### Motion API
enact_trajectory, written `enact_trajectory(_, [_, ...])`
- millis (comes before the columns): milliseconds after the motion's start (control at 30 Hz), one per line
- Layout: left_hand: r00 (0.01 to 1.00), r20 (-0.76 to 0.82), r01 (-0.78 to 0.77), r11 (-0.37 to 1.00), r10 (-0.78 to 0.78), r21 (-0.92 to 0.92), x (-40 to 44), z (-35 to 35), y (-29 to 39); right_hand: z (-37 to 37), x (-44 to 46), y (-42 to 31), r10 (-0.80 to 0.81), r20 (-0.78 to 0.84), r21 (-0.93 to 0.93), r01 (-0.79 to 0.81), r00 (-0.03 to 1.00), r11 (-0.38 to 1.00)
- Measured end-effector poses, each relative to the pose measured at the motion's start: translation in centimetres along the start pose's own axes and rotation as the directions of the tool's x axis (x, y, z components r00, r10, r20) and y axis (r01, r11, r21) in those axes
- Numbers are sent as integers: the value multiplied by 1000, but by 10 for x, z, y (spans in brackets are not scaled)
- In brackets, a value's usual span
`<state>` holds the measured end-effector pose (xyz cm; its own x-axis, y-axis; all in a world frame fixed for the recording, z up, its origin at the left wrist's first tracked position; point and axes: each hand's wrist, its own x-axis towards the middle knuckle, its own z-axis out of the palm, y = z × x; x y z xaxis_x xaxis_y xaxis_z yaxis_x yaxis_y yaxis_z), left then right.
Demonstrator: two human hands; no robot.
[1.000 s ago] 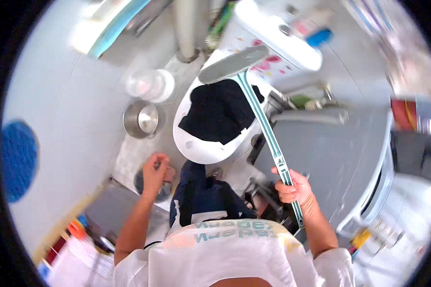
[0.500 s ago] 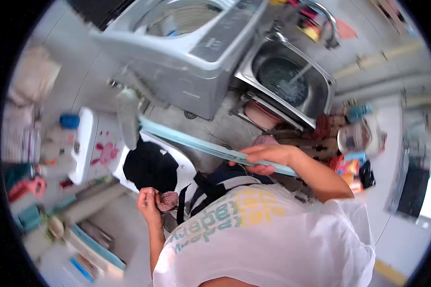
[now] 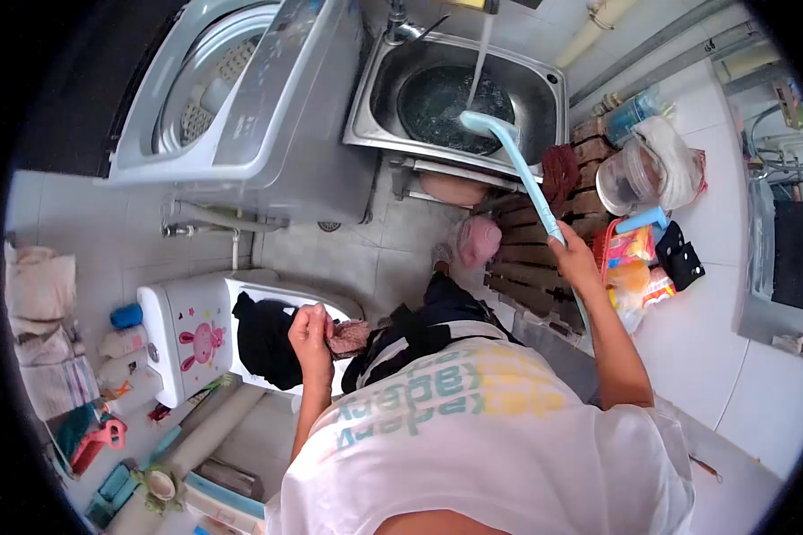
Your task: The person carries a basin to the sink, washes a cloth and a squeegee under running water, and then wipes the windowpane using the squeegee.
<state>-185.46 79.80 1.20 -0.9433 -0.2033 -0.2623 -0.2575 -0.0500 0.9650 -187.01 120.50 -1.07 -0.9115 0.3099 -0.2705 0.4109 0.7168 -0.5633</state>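
My right hand (image 3: 576,260) is wrapped round the light blue handle of a long-handled tool (image 3: 528,183). The tool's far end hangs over the metal sink (image 3: 359,120), near the stream of running water (image 3: 481,61). My left hand (image 3: 312,337) is closed on a crumpled pinkish cloth (image 3: 348,338), which sticks out on its right side. Just left of that hand, a black cloth (image 3: 266,343) lies on the white toilet (image 3: 241,290).
A washing machine (image 3: 285,178) with its lid up stands left of the sink. Wooden slats (image 3: 526,259) run along the right, beside a clear tub (image 3: 623,183) and colourful packets (image 3: 632,245). A pink round object (image 3: 479,241) sits near my foot.
The view has turned from the toilet toward the sink. The tool's far end has swung from above the toilet to above the sink, still in my right hand.
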Motion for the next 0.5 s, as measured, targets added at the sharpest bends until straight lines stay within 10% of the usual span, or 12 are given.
enact_trajectory(400, [988, 14, -153, 971, 153, 183, 82, 111, 67, -15, 45, -6, -91, -104, -197, 69, 990, 978])
enact_trajectory(500, [942, 176, -331, 886, 287, 325, 123, 138, 88, -31, 52, -12, 251, 425, 534, -465, 870, 707])
